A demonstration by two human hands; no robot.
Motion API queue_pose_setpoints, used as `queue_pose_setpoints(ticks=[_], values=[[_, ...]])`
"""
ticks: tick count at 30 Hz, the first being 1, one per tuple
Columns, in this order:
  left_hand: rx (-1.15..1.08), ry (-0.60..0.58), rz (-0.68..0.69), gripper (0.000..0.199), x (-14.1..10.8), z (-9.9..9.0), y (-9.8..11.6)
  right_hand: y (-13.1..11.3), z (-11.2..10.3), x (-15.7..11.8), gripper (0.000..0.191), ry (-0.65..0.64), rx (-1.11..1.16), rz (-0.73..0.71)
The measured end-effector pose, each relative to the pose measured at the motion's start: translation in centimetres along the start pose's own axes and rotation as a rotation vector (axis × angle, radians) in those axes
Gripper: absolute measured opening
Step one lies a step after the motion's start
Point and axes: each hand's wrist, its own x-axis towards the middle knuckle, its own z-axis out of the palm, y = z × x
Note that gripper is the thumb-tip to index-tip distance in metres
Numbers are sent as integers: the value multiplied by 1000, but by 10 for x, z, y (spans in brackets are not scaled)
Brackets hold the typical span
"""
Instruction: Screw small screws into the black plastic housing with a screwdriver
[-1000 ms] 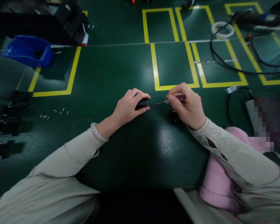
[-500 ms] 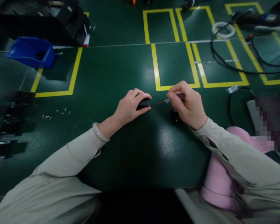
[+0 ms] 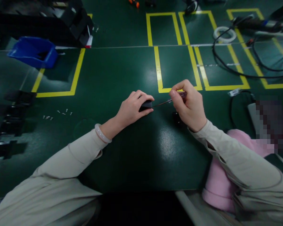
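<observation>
Near the middle of the green table, my left hand (image 3: 132, 106) is closed round a small black block (image 3: 146, 105), thumb and fingers on opposite sides of it. My right hand (image 3: 190, 105) pinches the dark handle of a screwdriver (image 3: 165, 103). Its thin shaft points left, and the tip meets the right end of the block. Partly under my right hand lies another small black part (image 3: 176, 118). Several small screws (image 3: 47, 117) are scattered on the table to the left.
A blue bin (image 3: 34, 51) stands at the back left beside a large black rack (image 3: 73, 28). Several black parts (image 3: 11, 114) line the left side. At the right are a white ring (image 3: 224, 34), black cables and a pink cloth item (image 3: 220, 185).
The view has shifted slightly. Both hands keep their hold, and the screwdriver tilts a little more, its handle end slightly higher than before.
</observation>
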Motion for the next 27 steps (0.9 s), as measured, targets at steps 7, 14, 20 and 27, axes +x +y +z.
queue_pose_setpoints(ticks=[7,14,20,27], values=[[-4,1,-4,32,1,0,0,5,-1,-4,2,16,39,-26],[4,0,-5,31,1,1,0,6,-3,-4,12,14,-11,-87],[3,2,-2,31,1,1,0,6,-3,-6,5,6,9,-96],[2,4,5,32,1,1,0,7,-5,-6,8,-1,19,-95]])
